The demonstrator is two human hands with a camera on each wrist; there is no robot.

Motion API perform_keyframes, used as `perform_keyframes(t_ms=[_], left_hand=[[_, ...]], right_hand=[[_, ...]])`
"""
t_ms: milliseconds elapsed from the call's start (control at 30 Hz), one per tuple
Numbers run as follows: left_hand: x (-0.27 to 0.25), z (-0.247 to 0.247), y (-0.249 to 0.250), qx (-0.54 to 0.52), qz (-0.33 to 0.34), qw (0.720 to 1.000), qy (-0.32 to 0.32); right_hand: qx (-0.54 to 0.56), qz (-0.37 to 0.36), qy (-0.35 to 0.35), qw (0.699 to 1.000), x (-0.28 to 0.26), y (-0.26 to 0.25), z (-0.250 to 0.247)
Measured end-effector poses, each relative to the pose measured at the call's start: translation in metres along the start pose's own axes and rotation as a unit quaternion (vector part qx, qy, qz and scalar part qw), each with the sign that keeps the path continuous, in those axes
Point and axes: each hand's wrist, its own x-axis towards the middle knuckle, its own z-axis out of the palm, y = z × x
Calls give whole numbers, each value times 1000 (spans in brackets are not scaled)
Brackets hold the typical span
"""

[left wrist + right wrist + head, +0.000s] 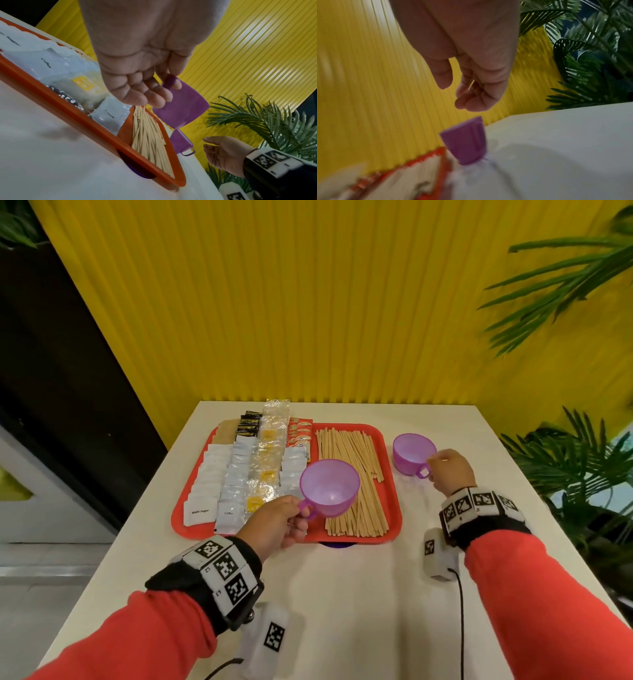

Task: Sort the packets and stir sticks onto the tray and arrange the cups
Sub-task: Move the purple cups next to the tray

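Now the left hand pinches one purple cup by its handle and holds it in the air over the near end of the stir sticks on the tray. Packets lie in rows on the tray's left part. A second cup stands on the table just right of the tray; the right hand is beside its handle, fingers loosely curled, and seems to hold nothing, though the wrist view is blurred. To finish well, I would carry the raised cup level and clear of the sticks, set it down next to the other with handles turned alike, and let go only once the base sits flat.
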Motion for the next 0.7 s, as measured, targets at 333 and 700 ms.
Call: perform_keyframes(t_ms=[333, 700], left_hand=[[-14, 19, 19, -63, 32, 997, 5], [-49, 37, 20, 19, 106, 994, -6]], right_hand=[[176, -72, -137, 972, -147, -28, 3], [217, -26, -225, 950, -202, -52, 13]])
